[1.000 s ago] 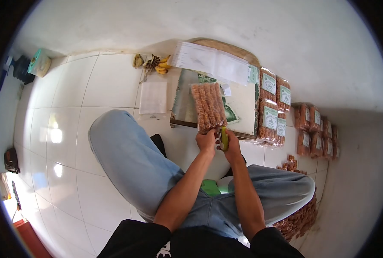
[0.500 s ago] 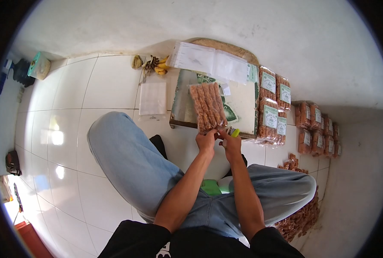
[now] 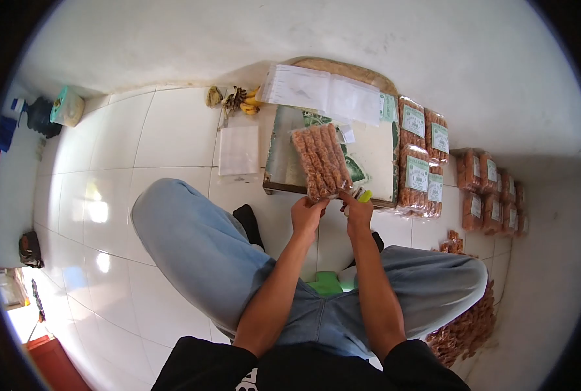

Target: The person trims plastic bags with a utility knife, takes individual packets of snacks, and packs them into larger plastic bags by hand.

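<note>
A: In the head view, what do I have in the grip

B: I see the left hand [image 3: 307, 217] pinching the near edge of a clear packet [image 3: 322, 159] filled with brown, knobbly rows [image 3: 314, 153]. The right hand [image 3: 358, 212] is closed around a lime-green tool [image 3: 366, 196], its fingertips at that same edge; I can't tell whether they press the plastic

A: Where does the packet sit

B: Straight ahead of the grip, its body reaching out over the low table [image 3: 378, 166]. I can't tell whether it rests on the top. Labelled packs [image 3: 416, 173] are to the right of the grip, flat clear bags [image 3: 239, 150] to its left, bananas [image 3: 251, 104] farther off behind those bags

A: How do I expect it to handle

B: Fairly light, I judge, with slick film that could slide between fingers. The rows look dry and brittle, so a hard squeeze mid-body might crack them. I'd take the loose plastic just at the grip, and spread a palm under the body beyond it for support
</note>
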A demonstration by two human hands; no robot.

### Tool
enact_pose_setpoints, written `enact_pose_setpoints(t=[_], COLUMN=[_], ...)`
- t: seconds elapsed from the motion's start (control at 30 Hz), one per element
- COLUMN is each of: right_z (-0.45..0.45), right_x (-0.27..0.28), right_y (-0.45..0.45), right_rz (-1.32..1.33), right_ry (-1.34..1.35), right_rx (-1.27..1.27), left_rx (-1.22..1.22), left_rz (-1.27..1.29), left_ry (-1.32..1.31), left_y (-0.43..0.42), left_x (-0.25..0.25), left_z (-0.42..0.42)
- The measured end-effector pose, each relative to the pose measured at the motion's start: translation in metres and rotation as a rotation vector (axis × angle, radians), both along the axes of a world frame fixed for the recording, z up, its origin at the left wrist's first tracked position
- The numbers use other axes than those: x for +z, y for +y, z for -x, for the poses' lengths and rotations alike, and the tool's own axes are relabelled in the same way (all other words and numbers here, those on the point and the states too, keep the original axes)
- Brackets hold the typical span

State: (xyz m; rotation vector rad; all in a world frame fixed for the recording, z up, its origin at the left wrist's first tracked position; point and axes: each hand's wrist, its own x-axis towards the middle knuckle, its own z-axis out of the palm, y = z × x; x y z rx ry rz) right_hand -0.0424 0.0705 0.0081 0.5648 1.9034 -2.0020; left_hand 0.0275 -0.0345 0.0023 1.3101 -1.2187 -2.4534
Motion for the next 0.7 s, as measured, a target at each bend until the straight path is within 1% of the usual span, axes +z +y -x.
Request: enact_pose_setpoints(t=[0.07, 0.17, 0.2, 0.27, 0.47, 0.6, 0.7], right_z=[0.0, -0.001, -0.002, -0.002, -0.001, 0.002, 0.003], right_x=[0.002, 0.002, 0.002, 0.002, -0.006, -0.013, -0.012], right_y=[0.0, -0.001, -0.001, -0.001, 0.007, 0.013, 0.014], right_rz=[0.003, 0.003, 0.006, 0.008, -0.028, -0.047, -0.026], right_ry=[0.005, 0.026, 0.025, 0.03, 0.019, 0.027, 0.047], right_rx=[0.002, -0.005, -0.008, -0.022, -0.049, -0.039, -0.017], left_rx=[-0.048, -0.028, -0.032, -0.004, -0.008, -0.016, 0.039], left_rz=[0.124, 0.16, 0.163, 0.09, 0.041, 0.103, 0.132], left_ry=[-0.01, -0.014, -0.014, -0.041, -0.03, -0.042, -0.044], left_y=[-0.001, -0.003, -0.004, -0.006, -0.006, 0.002, 0.008], left_x=[-0.001, -0.001, 0.002, 0.007, 0.011, -0.002, -0.006], left_z=[-0.002, -0.002, -0.002, -0.001, 0.005, 0.01, 0.013])
